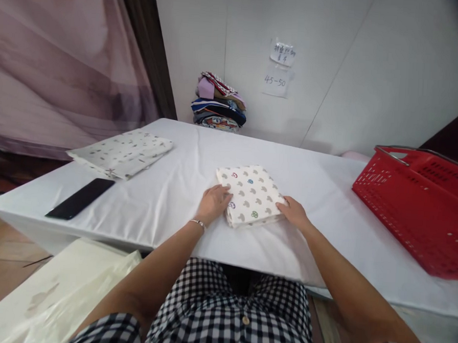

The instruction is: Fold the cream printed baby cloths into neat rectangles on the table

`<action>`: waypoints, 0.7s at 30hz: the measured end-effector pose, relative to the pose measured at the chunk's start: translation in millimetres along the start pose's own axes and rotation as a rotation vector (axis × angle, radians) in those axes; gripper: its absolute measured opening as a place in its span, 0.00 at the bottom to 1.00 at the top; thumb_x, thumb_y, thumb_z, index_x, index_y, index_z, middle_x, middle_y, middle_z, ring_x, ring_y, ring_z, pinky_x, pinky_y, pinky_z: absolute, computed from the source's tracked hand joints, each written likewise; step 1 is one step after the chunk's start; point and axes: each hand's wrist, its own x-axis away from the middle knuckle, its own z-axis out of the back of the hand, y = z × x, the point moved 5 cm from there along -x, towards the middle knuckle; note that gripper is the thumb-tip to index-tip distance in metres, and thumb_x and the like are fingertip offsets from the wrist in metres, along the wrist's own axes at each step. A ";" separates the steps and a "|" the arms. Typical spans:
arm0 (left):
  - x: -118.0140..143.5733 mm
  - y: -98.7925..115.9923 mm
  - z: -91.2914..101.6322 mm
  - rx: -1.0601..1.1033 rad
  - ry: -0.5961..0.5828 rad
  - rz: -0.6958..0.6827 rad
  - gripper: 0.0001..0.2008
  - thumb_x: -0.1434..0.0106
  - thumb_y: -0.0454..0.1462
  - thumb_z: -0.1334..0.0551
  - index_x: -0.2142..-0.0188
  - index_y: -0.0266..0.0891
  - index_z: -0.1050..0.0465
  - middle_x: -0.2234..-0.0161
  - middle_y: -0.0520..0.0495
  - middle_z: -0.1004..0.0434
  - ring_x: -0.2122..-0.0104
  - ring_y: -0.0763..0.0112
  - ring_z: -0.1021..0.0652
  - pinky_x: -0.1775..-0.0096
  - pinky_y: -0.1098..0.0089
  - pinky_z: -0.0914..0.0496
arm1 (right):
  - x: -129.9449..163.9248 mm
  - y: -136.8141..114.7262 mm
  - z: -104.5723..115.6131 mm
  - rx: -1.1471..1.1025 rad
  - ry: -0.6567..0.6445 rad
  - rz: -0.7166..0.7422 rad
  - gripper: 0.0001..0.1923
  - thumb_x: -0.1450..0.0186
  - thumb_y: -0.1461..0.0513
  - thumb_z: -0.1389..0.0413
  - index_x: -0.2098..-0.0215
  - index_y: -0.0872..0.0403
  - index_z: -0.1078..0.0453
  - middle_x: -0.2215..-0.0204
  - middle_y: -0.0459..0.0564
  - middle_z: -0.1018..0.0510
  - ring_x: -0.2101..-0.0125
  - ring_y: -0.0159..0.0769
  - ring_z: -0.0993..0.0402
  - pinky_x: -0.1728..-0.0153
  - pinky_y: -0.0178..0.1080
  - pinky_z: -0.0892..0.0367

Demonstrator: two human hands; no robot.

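While the folded patterned cloth [251, 194] lies at the centre of the frame on the white-covered table [166, 188], the left hand [213, 203] rests flat on its left edge and the right hand [294, 212] presses its lower right corner, fingers spread and closed around nothing. With only flat palms on it, the loose layers could slip apart or the cloth slide on the smooth cover, I judge.

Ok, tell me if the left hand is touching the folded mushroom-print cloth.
Touching: head view shows left hand fingers resting on the folded cloth.
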 end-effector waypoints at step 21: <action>39.0 -25.7 0.3 0.463 0.088 0.332 0.19 0.45 0.40 0.36 0.53 0.39 0.29 0.58 0.45 0.23 0.66 0.71 0.22 0.61 0.69 0.29 | 68.0 -87.4 -32.2 0.114 0.068 0.632 0.20 0.30 0.56 0.58 0.47 0.51 0.33 0.45 0.52 0.30 0.42 0.43 0.41 0.42 0.51 0.52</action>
